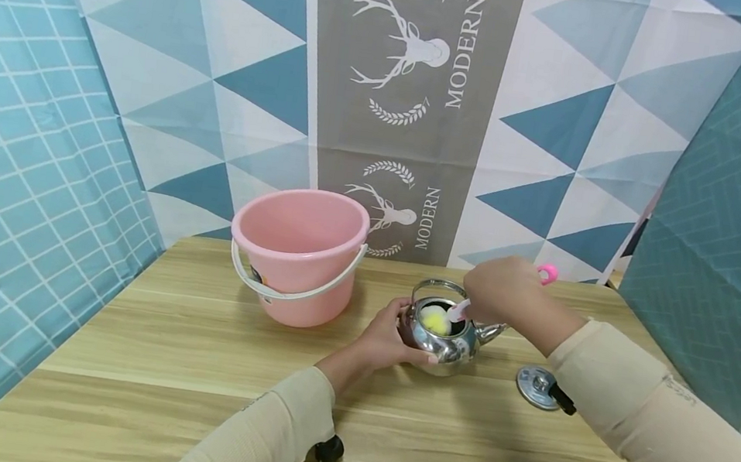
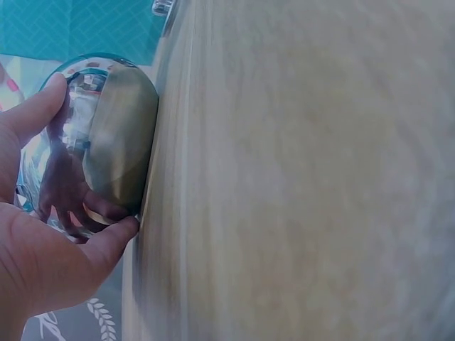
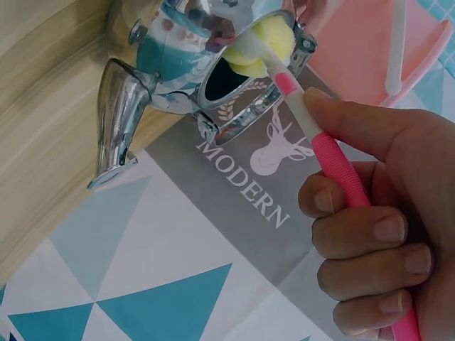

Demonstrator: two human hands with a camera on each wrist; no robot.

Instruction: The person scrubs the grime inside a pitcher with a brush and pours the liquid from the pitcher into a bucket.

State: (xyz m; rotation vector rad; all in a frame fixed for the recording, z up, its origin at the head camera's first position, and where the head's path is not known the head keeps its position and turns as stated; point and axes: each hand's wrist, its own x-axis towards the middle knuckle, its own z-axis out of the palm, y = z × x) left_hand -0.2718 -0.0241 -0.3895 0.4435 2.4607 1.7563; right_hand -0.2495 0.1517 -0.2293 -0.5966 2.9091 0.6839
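Note:
A shiny metal kettle [image 1: 449, 348] stands uncovered on the wooden table, its hoop handle raised and its spout [image 3: 119, 114] pointing right in the head view. My left hand [image 1: 389, 343] holds the kettle's left side, thumb and fingers spread around the rounded body. In my right hand [image 3: 387, 227] is a sponge brush with a pink and white handle [image 3: 341, 170], gripped with curled fingers and the thumb along the shaft. The brush's yellow and white sponge head [image 1: 436, 320] sits in the kettle's mouth. Its lower part is hidden inside.
A pink bucket [image 1: 291, 271] with a white handle stands left of the kettle, near the table's back edge. To the right lies the kettle's round metal lid [image 1: 535, 385], under my right forearm. Patterned cloths [image 1: 253, 52] hang behind and at both sides.

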